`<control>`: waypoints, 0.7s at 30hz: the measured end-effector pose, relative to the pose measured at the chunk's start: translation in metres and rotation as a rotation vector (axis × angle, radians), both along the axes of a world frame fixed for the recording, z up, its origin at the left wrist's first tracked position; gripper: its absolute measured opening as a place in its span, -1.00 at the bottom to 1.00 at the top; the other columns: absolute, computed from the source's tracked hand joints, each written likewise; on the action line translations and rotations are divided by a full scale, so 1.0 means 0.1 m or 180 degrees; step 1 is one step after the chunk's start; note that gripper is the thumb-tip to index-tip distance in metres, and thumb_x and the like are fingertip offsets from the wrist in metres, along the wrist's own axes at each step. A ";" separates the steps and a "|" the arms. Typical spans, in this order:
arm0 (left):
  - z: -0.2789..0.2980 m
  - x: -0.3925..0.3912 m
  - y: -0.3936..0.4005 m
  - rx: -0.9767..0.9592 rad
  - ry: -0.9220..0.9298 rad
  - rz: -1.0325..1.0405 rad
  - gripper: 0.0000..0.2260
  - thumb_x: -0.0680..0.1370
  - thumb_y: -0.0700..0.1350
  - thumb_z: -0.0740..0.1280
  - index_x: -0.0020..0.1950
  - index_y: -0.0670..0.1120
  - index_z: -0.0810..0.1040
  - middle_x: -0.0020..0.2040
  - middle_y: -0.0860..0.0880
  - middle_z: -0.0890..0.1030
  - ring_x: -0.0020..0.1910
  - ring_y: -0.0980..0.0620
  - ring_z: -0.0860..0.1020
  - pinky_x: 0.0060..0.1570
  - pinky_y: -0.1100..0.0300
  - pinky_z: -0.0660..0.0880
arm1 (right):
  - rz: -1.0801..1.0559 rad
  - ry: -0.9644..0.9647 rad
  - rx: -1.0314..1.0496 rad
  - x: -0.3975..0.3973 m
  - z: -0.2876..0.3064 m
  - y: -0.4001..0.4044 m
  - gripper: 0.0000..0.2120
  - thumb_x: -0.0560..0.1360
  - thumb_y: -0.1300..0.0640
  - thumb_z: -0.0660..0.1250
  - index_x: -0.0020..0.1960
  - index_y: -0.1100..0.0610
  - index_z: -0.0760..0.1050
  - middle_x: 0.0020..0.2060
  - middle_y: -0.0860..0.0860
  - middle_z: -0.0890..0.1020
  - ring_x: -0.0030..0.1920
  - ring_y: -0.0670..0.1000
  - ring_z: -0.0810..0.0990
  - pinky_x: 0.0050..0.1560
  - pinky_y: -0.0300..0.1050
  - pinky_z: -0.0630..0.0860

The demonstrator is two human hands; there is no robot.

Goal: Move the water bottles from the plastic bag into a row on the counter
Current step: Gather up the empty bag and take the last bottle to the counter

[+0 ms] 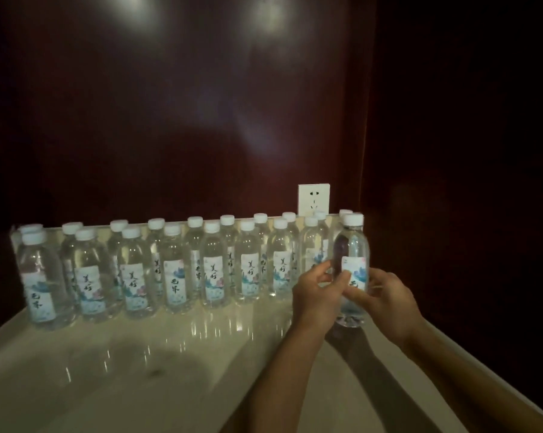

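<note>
Head view: both hands grip one upright water bottle [351, 270] at the right end of the bottle rows [176, 270] on the pale surface [107, 370]. Left hand [318, 295] and right hand [385, 300] have fingers wrapped round its label.

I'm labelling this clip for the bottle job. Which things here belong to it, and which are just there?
Part of the job:
held bottle
left hand
right hand
bottles already lined up
counter

Just there:
wall socket
dark wood panel
</note>
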State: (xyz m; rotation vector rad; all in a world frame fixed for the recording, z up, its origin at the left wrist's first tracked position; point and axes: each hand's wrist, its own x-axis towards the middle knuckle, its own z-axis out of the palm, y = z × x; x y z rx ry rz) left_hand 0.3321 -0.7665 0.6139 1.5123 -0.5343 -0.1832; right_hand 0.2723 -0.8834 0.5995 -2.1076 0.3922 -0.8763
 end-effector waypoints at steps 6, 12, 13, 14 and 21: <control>-0.17 0.22 -0.50 -0.0080 0.0031 0.0153 -0.70 0.59 -0.08 0.39 0.34 0.02 0.60 0.16 -0.05 0.68 0.09 0.02 0.67 0.05 0.13 0.64 | 0.0107 -0.0049 0.0031 0.30 -0.16 -0.44 -0.73 0.43 0.01 0.49 0.11 -0.09 0.55 -0.02 -0.05 0.52 -0.06 -0.05 0.62 -0.03 -0.07 0.63; -0.36 0.44 -0.82 -0.0059 0.0206 0.0307 -0.66 0.60 -0.15 0.39 0.38 0.00 0.56 0.10 -0.07 0.68 0.02 0.01 0.69 -0.10 0.25 0.63 | 0.0175 -0.0122 0.0294 0.59 -0.33 -0.72 -0.66 0.42 0.12 0.52 0.18 0.05 0.61 -0.02 -0.07 0.51 -0.02 -0.10 0.59 0.02 -0.20 0.60; -0.36 0.46 -0.86 -0.0062 0.0205 0.0331 -0.68 0.61 -0.17 0.37 0.36 0.02 0.56 0.07 -0.02 0.67 -0.01 0.05 0.68 -0.15 0.30 0.61 | 0.0153 -0.0090 0.0262 0.63 -0.35 -0.75 -0.65 0.43 0.11 0.51 0.20 0.06 0.60 0.00 -0.05 0.51 0.00 -0.07 0.59 0.05 -0.15 0.60; -0.37 0.48 -0.90 -0.0052 0.0229 0.0335 -0.69 0.61 -0.19 0.36 0.33 0.06 0.54 0.04 0.04 0.65 -0.04 0.11 0.66 -0.22 0.36 0.58 | 0.0119 -0.0084 0.0222 0.68 -0.37 -0.78 -0.64 0.44 0.10 0.50 0.22 0.05 0.58 0.02 -0.04 0.51 0.02 -0.04 0.59 0.09 -0.05 0.60; -0.43 0.66 -1.09 0.0117 0.0016 0.0513 -0.62 0.62 -0.10 0.36 0.42 0.11 0.43 0.13 0.14 0.63 -0.08 0.30 0.64 -0.15 0.46 0.54 | 0.0096 0.0283 -0.0075 0.98 -0.38 -0.91 -0.53 0.53 0.14 0.38 0.42 0.06 0.40 0.25 0.04 0.50 0.24 0.03 0.52 0.23 0.02 0.54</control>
